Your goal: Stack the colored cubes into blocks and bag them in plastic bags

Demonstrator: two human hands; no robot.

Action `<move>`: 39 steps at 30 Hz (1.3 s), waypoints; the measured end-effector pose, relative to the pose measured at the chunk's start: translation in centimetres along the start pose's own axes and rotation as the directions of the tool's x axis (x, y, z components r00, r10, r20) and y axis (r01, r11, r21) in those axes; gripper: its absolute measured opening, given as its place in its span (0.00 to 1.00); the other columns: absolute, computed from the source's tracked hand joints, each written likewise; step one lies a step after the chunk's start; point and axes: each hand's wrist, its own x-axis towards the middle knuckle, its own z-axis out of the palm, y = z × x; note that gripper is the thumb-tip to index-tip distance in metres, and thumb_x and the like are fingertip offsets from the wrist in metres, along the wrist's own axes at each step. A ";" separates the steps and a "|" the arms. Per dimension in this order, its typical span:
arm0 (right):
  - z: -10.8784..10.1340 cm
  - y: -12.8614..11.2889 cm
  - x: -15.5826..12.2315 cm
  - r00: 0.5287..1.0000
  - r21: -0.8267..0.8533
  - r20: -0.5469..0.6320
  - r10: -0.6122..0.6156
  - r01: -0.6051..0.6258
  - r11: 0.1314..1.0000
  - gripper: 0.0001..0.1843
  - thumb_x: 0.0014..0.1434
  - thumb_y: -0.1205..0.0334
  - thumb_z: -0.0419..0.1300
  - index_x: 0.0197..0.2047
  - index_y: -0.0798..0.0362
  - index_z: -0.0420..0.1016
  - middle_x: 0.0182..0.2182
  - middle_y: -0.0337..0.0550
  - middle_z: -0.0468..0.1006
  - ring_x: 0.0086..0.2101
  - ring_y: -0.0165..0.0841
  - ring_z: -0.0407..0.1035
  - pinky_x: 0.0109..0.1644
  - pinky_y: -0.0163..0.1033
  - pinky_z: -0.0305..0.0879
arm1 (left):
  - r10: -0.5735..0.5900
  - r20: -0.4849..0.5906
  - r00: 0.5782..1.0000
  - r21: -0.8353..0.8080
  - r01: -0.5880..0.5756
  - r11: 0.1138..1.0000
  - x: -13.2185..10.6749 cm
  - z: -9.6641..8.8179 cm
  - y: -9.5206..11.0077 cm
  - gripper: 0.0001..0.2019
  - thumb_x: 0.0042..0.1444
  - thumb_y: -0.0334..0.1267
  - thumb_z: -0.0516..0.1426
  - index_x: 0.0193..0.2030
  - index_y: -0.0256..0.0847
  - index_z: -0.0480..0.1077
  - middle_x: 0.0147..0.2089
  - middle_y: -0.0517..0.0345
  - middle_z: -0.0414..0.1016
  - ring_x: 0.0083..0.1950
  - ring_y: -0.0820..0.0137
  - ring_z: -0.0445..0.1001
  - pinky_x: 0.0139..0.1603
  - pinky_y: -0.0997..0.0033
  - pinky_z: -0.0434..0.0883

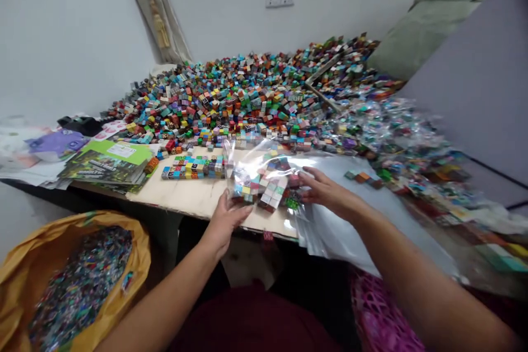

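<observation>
A clear plastic bag (247,168) with several small coloured cubes (273,193) inside sits over the table's front edge, between my two hands. My left hand (226,221) pinches the bag's lower left corner, thumb pointing right. On the other side, my right hand (325,191) has its fingers closed on the bag's right edge, beside a green cube. Glare on the plastic hides part of the contents. Rows of cubes (193,167) lie joined on the pale board (165,196), just left of the bag.
A large heap of cubes (231,93) rises against the wall. Filled clear bags (396,126) pile up at right, near flat clear bags (350,231). Printed booklets (103,165) lie at left. A yellow sack (140,236) of small colourful packets stands below.
</observation>
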 end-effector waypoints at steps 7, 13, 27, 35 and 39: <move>6.5 3.1 -7.0 0.655 -0.650 -0.220 -0.723 0.454 0.609 0.26 0.61 0.50 0.55 0.62 0.40 0.61 0.62 0.48 0.55 0.58 0.51 0.55 0.59 0.58 0.54 | 0.424 0.005 0.906 0.683 -0.313 0.660 0.5 -2.6 -1.2 0.21 0.50 0.35 0.60 0.52 0.41 0.64 0.53 0.51 0.66 0.34 0.73 0.72 0.40 0.68 0.72; 6.2 3.5 -3.8 0.717 -0.697 -0.236 -0.656 0.346 0.628 0.40 0.57 0.49 0.59 0.68 0.45 0.47 0.61 0.55 0.54 0.58 0.53 0.53 0.58 0.59 0.56 | 0.539 0.157 0.827 0.846 -0.394 0.358 2.1 -3.0 -0.8 0.27 0.51 0.36 0.62 0.57 0.45 0.61 0.41 0.59 0.68 0.31 0.73 0.67 0.39 0.69 0.68; 10.8 2.9 -2.3 0.689 -0.658 -0.266 -0.675 0.382 0.649 0.37 0.60 0.52 0.56 0.68 0.44 0.45 0.66 0.55 0.41 0.63 0.53 0.44 0.60 0.61 0.53 | 0.499 0.163 0.851 0.747 -0.437 0.501 2.7 -1.9 -1.1 0.07 0.59 0.35 0.51 0.44 0.44 0.65 0.38 0.58 0.74 0.37 0.69 0.73 0.41 0.71 0.67; 9.8 4.2 -4.7 0.688 -0.708 -0.193 -0.700 0.396 0.585 0.36 0.58 0.53 0.58 0.66 0.44 0.50 0.66 0.54 0.42 0.63 0.54 0.47 0.58 0.59 0.57 | 0.394 0.316 0.863 0.622 -0.502 0.601 0.6 -0.1 -2.6 0.07 0.57 0.34 0.52 0.43 0.45 0.66 0.35 0.60 0.74 0.34 0.71 0.71 0.38 0.73 0.67; 9.7 4.3 -4.2 0.698 -0.773 -0.115 -0.707 0.384 0.505 0.40 0.54 0.50 0.62 0.66 0.42 0.50 0.68 0.52 0.36 0.62 0.57 0.47 0.55 0.62 0.59 | 0.346 0.450 0.823 0.615 -0.567 0.548 -0.1 -0.5 0.1 0.11 0.57 0.39 0.56 0.47 0.45 0.68 0.34 0.61 0.75 0.31 0.71 0.72 0.36 0.74 0.67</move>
